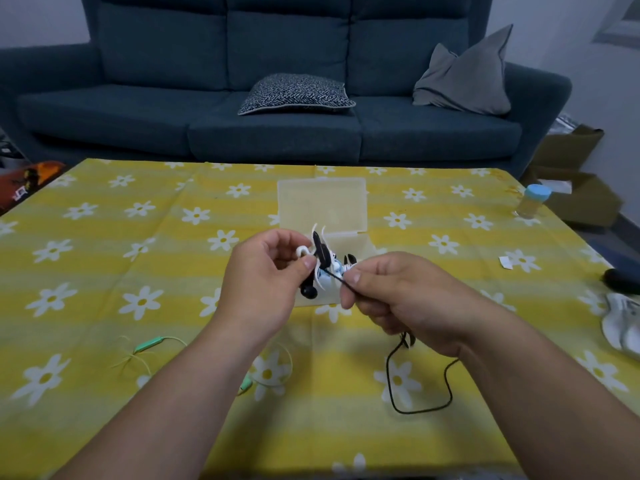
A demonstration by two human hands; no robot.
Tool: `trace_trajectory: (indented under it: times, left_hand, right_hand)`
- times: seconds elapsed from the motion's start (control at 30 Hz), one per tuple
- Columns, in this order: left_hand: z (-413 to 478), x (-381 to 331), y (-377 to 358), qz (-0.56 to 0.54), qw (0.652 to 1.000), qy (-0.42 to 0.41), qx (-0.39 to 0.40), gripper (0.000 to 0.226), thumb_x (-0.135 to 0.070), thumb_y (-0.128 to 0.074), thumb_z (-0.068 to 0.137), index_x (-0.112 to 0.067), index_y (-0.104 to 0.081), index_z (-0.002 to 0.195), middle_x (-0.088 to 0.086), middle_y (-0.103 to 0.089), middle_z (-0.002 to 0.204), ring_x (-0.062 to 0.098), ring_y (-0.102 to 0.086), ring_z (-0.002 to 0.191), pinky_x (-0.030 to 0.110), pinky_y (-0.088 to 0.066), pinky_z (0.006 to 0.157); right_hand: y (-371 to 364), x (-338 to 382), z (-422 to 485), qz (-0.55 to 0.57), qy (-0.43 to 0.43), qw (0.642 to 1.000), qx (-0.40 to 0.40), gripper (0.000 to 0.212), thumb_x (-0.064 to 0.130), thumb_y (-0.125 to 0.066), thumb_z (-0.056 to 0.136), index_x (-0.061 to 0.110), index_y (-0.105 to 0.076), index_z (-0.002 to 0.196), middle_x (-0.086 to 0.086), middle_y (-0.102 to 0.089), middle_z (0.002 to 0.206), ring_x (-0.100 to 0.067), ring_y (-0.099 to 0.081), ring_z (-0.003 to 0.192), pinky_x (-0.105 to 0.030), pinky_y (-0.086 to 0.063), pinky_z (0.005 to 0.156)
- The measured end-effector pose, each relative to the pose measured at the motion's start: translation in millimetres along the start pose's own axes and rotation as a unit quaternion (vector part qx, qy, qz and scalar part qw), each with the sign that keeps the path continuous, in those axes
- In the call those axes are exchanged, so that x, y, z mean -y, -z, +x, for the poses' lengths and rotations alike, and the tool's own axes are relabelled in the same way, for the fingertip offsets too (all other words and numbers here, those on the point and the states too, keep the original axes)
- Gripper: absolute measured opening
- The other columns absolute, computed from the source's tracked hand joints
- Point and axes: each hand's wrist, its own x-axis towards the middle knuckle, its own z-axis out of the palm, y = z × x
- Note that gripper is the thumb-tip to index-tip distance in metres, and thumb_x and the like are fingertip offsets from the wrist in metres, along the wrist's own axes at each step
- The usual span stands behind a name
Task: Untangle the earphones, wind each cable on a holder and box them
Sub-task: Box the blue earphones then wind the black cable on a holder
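My left hand [265, 282] pinches a white cable holder [304, 251] with a black earphone [309, 291] hanging from it. My right hand [398, 294] pinches the black cable [420, 407] taut toward the holder; the rest of the cable loops down onto the table. Behind my hands stands an open clear plastic box [323, 202] with wound blue-and-white earphones [337, 268] inside it. Green earphones [149, 344] lie loose on the tablecloth at the lower left.
The table carries a yellow daisy-print cloth [104, 244]. A jar with a blue lid [531, 200] stands at the far right, a dark object [621, 280] and white item [621, 323] at the right edge. A blue sofa [277, 98] sits behind.
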Motion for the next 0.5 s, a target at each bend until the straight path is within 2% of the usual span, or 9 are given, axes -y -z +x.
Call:
trace_trajectory:
  times: [0.1,0.23,0.3,0.4,0.5]
  left_hand:
    - [-0.8,0.7,-1.0,0.065,0.997,-0.016,0.031,0.018,0.004,-0.07,0.084,-0.015,-0.067,0.086,0.009,-0.07,0.082,0.009,-0.06,0.067,0.017,-0.05,0.061]
    - [-4.7,-0.2,-2.9,0.131,0.987,-0.018,0.089,0.017,0.002,-0.071,0.083,-0.014,-0.069,0.086,-0.002,-0.064,0.073,0.005,-0.056,0.063,0.012,-0.045,0.059]
    - [-7.5,-2.1,-3.5,0.132,0.983,-0.016,0.126,0.019,0.003,-0.071,0.082,-0.015,-0.068,0.085,-0.003,-0.064,0.074,0.005,-0.057,0.065,0.012,-0.045,0.06]
    - [-11.6,-6.2,-6.8,0.105,0.979,-0.007,0.173,0.019,0.004,-0.071,0.083,-0.014,-0.068,0.086,0.001,-0.063,0.077,0.008,-0.057,0.069,0.012,-0.046,0.063]
    - [-14.2,-8.3,-9.2,0.048,0.978,0.01,0.205,0.018,0.006,-0.069,0.083,-0.01,-0.069,0.089,0.004,-0.062,0.078,0.011,-0.057,0.071,0.018,-0.049,0.066]
  right_hand:
    - [6.6,6.8,-3.6,0.006,0.043,0.998,-0.038,0.032,0.023,-0.052,0.101,0.008,-0.068,0.078,0.002,-0.031,0.055,-0.013,-0.023,0.05,-0.026,-0.018,0.048]
    - [9.4,9.9,-5.7,0.026,0.079,0.994,-0.071,0.031,0.013,-0.052,0.1,0.006,-0.069,0.075,0.001,-0.03,0.054,-0.013,-0.021,0.051,-0.026,-0.017,0.047]
    - [11.5,9.8,-4.1,0.025,0.089,0.99,-0.107,0.032,0.012,-0.052,0.099,0.007,-0.067,0.072,0.001,-0.03,0.053,-0.014,-0.021,0.051,-0.027,-0.017,0.048]
    - [16.3,7.8,-0.7,-0.042,0.105,0.976,-0.189,0.033,0.017,-0.057,0.097,0.007,-0.067,0.066,0.007,-0.036,0.05,-0.011,-0.027,0.047,-0.026,-0.022,0.05]
    - [18.8,5.2,0.7,-0.101,0.107,0.958,-0.245,0.032,0.021,-0.059,0.097,0.006,-0.067,0.069,0.014,-0.036,0.044,-0.003,-0.031,0.042,-0.018,-0.026,0.047]
